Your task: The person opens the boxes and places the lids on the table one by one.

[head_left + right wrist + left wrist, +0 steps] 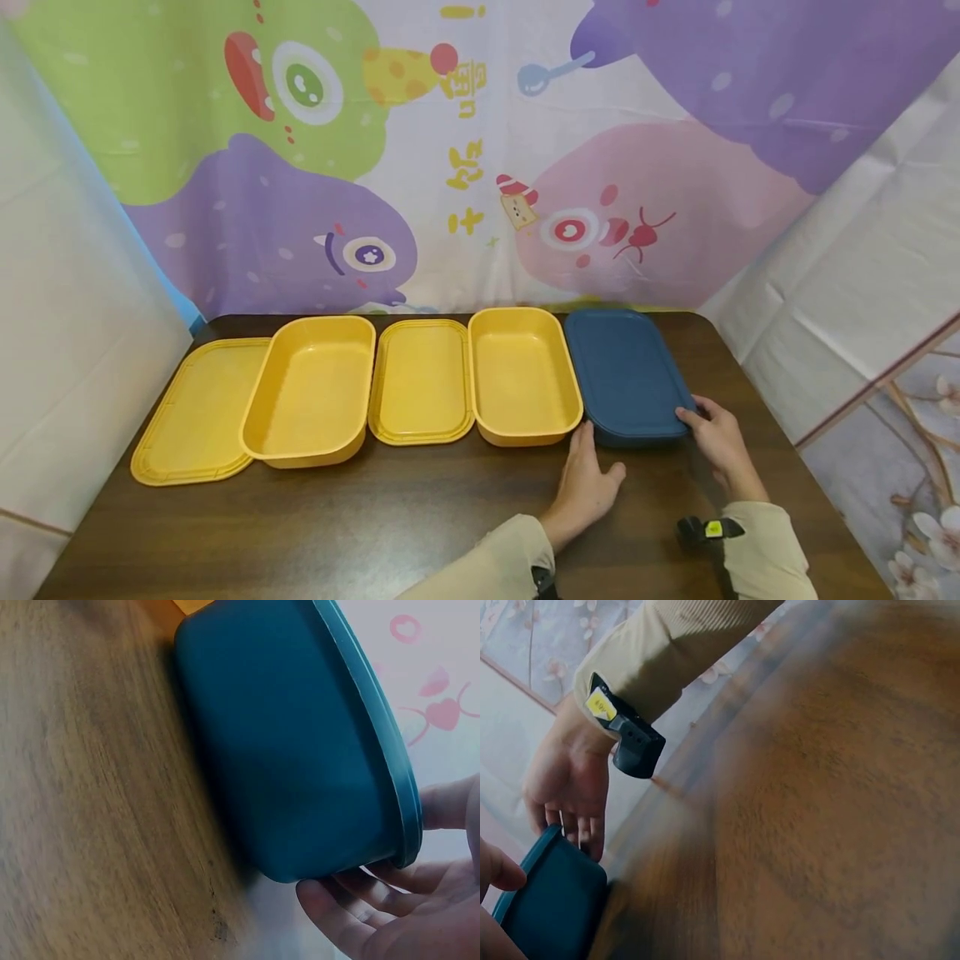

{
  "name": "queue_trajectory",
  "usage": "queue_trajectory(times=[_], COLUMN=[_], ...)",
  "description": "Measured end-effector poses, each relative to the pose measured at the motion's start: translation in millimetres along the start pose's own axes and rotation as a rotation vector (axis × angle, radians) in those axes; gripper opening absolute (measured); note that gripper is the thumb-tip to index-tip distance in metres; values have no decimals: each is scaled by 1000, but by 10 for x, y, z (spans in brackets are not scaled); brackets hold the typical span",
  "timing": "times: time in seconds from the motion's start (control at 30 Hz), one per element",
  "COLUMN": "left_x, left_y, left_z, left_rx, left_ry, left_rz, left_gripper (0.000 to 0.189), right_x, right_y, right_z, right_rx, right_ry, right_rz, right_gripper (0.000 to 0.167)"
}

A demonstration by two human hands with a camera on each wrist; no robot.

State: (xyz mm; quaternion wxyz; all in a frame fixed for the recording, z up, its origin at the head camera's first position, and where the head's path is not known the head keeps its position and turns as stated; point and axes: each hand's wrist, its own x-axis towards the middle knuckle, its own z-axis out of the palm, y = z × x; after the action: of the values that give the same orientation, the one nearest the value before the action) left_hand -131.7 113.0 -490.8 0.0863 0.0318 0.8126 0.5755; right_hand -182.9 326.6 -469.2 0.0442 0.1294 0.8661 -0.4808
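Observation:
A blue lidded food container (628,371) stands at the right end of a row on the table. My right hand (716,437) grips its front right corner, the thumb on the lid's edge. In the right wrist view, the fingers (330,915) lie against the container's side, below the lid's rim. At the front left corner is my left hand (588,492), fingers extended and thumb held apart. Its fingertips are by the narrow gap beside a yellow open container (525,383); the exact contact is hidden.
Further left lie a yellow lid (422,379), a larger yellow container (315,392) and another yellow lid (198,417), partly overlapped by that container. A printed cloth (450,275) hangs behind the dark wooden table (360,533). White panels flank both sides.

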Motion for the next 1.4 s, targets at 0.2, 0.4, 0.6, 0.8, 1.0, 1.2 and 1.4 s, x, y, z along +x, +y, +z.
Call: queue_trajectory(times=[0.2,0.4,0.6,0.8,1.0,1.2,1.4], left_x=[54,86,124,150,160,179,174], left_y=[-21,-40,-48,-52,-44,-45,-50], left_z=[14,72,106,99,101,110,111], left_rx=[-1,-28,-22,-14,-26,-29,-39], left_ry=[22,72,114,112,115,119,108], left_rz=[-25,-49,-31,-31,-37,-38,-34], left_gripper=[69,68,69,70,69,69,70], right_x=[-17,-45,-91,-187,-300,-357,-396], right_y=[-6,-37,-112,-213,-363,-457,-463], right_z=[23,40,14,3,25,108,180], right_rx=[-26,-77,-177,-290,-418,-496,-538], right_ry=[44,92,155,250,200,54,-29], right_rz=[8,-10,-123,-279,-436,-544,-567], right_gripper=[62,64,63,53,48,40,40])
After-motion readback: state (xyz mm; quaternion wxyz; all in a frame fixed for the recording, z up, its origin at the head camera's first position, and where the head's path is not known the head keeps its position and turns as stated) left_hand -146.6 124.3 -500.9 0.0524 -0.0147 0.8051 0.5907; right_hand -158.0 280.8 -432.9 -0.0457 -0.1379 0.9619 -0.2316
